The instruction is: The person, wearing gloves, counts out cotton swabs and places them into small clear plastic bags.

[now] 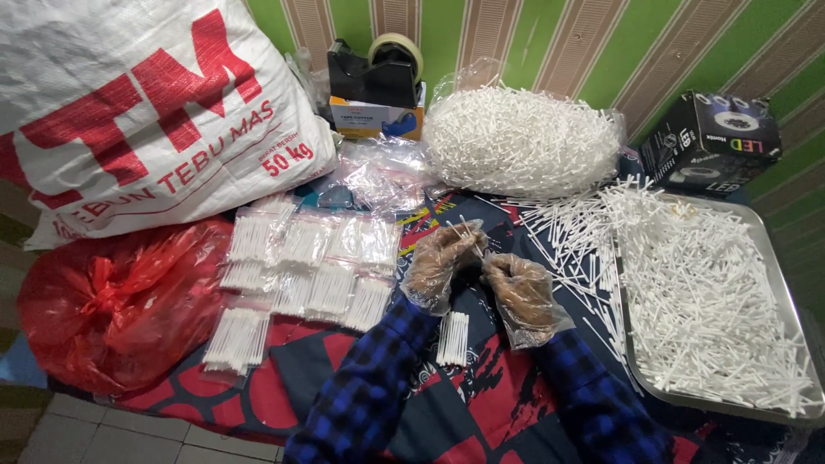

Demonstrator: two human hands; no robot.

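head view: we note our gloved left hand (440,258) pinching a few thin white cotton swabs (467,234) above the worktop; right hand (518,288) closed beside it, apparently empty. swabs look light, stiff, slippery; best pinched mid-shaft.

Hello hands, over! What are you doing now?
Left hand pinching cotton swabs. Right hand close beside, gloved, touching them. Small swab bundle below. Nothing in the way.

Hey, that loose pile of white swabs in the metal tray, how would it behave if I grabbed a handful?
The swabs are thin sticks lying crisscrossed, so a handful would probably be very light and shed strays. Round shafts likely roll, as the scatter beside the tray suggests. The thin plastic gloves on the left hand and right hand may make them slippery.
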